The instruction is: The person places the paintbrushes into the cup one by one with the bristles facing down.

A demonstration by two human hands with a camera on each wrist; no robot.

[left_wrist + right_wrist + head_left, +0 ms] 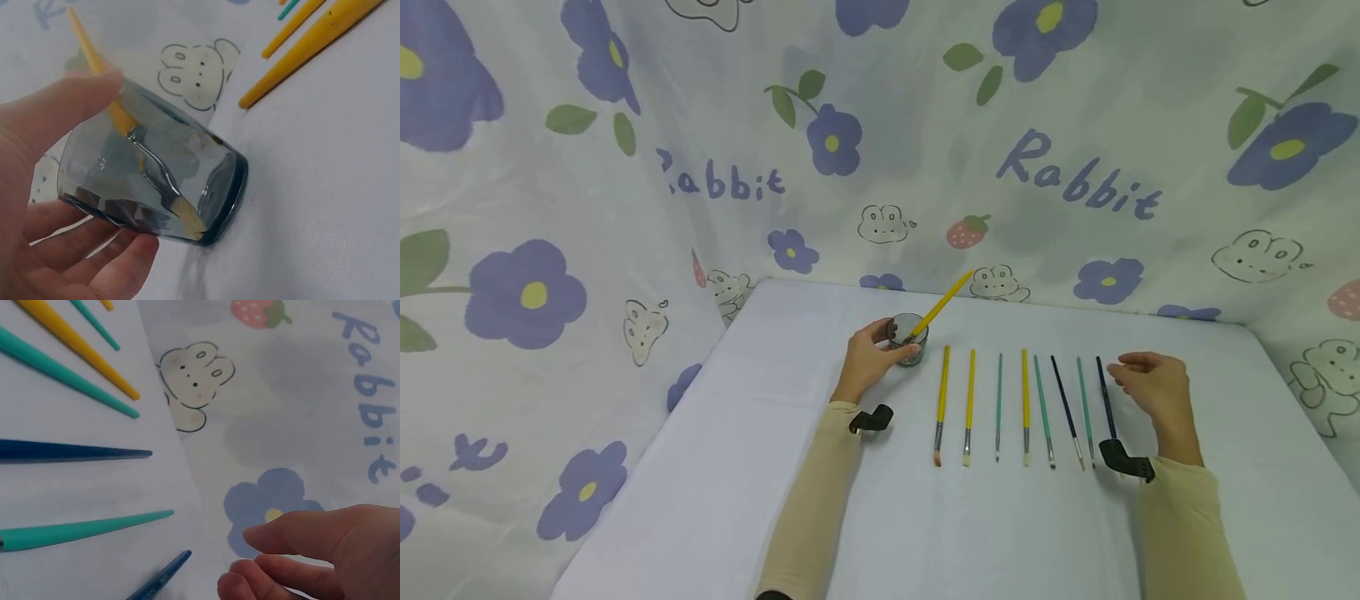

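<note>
My left hand (867, 360) grips a clear grey drinking glass (169, 169), thumb on one side and fingers round the other. Inside the glass leans a yellow-handled paintbrush (949, 298), its pale bristles down at the base and its handle out past the rim. At the right end of a row of paintbrushes, my right hand (1153, 392) holds nothing, its fingers loosely bent. Nearest to it lies a dark blue paintbrush (1104, 390), whose handle end is just beside the fingertips; its bristle end is partly hidden by the wrist camera.
Between the hands, yellow paintbrushes (943, 387), teal paintbrushes (1042, 404) and another dark blue paintbrush (1064, 400) lie side by side, bristles towards me. They rest on a white table (985, 533). A flowered cloth (917, 150) hangs behind it.
</note>
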